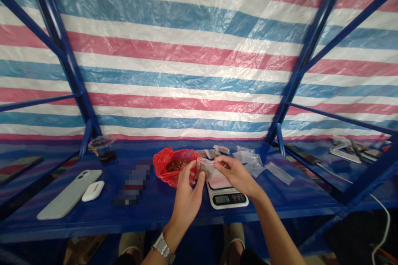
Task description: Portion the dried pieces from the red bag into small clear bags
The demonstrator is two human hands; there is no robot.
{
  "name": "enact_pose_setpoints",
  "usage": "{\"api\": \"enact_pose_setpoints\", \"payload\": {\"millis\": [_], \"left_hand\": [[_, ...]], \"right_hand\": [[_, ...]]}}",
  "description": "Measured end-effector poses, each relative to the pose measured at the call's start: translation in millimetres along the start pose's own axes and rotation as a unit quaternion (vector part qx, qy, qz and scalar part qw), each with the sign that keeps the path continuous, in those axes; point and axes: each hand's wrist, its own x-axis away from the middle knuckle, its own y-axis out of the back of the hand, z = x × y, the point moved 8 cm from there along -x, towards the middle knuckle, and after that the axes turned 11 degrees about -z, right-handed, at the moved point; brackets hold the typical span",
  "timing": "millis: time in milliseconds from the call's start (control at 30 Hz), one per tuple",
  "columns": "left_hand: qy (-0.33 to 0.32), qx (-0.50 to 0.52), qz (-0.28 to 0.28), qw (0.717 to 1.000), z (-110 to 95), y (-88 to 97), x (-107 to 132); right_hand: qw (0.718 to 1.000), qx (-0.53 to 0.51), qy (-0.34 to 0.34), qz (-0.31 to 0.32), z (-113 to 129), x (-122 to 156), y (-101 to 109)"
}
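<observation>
Between both hands is a small clear zip bag [205, 168] with brownish bits inside. My left hand [188, 190], with a metal watch on the wrist, pinches its left side. My right hand [236, 174] is closed on the bag's upper right corner, at the zip edge. Below and behind the bag stands a white digital scale [228, 201], its plate partly hidden by my right hand. Left of the bag lies a red plastic bag [160, 165], opened wide, holding small reddish-brown pieces [176, 165].
Filled small bags [221, 149] lie behind the scale, with flat clear bags [248, 158] to their right. At left are a phone [70, 194], a white earbud case [93, 191] and a plastic cup [104, 151]. Blue metal posts [287, 87] rise at the shelf's back.
</observation>
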Motion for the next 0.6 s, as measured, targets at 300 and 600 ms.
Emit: {"api": "enact_pose_setpoints", "payload": {"millis": [300, 600], "left_hand": [[0.078, 0.114, 0.024, 0.99, 2, -1.5, -9], [0.072, 0.149, -0.004, 0.986, -3, 8.6, -15]], "right_hand": [[1.0, -0.016, -0.011, -0.013, 11, -1, -34], [0.999, -0.026, -0.004, -0.021, 21, 0, -48]]}}
